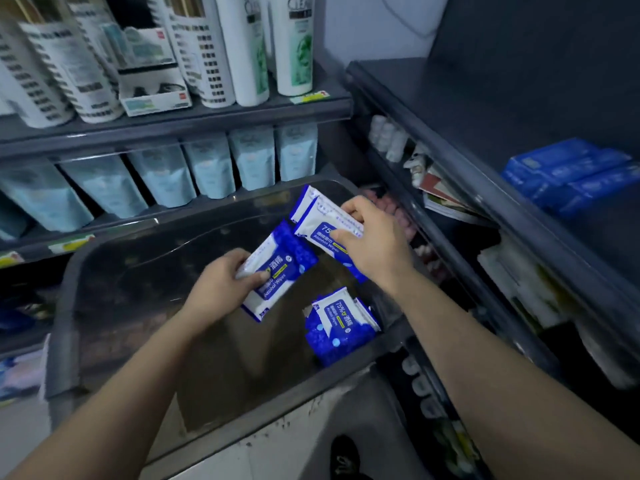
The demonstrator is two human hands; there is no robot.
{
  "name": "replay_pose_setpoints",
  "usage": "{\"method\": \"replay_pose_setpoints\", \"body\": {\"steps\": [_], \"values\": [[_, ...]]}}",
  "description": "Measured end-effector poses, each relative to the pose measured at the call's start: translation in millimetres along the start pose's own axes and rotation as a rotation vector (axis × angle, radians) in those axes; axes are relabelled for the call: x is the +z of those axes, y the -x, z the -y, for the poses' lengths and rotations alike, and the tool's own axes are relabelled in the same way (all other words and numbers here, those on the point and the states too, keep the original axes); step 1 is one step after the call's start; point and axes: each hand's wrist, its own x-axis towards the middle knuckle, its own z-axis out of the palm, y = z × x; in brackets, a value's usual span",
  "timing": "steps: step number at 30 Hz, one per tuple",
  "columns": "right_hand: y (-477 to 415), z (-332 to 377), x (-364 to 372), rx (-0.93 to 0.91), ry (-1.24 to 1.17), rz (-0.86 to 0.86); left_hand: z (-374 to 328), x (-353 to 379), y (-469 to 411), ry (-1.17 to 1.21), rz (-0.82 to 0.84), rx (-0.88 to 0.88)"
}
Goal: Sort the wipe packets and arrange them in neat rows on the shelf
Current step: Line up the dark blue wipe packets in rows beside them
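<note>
left hand grips packet | right hand grips packets, count unclear

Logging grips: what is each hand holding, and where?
Left hand pinches one wipe packet at its left edge; right hand grips another packet by its right end.

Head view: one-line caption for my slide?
Over a dark shelf tray, the left hand grips one alcohol wipe packet, the right hand holds a stacked pair; a small pile lies inside.
</note>
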Motion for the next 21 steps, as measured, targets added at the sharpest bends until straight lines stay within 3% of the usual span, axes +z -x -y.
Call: {"method": "replay_pose_setpoints", "body": {"steps": [7, 21], "values": [[74, 14, -48, 0.146, -0.016, -0.198, -42, 4, 27, 0.029, 0.007, 0.207], [259, -29, -171, 0.423, 0.113, -0.499, -153, 97, 127, -0.073, 0.259, 0.590]]}}
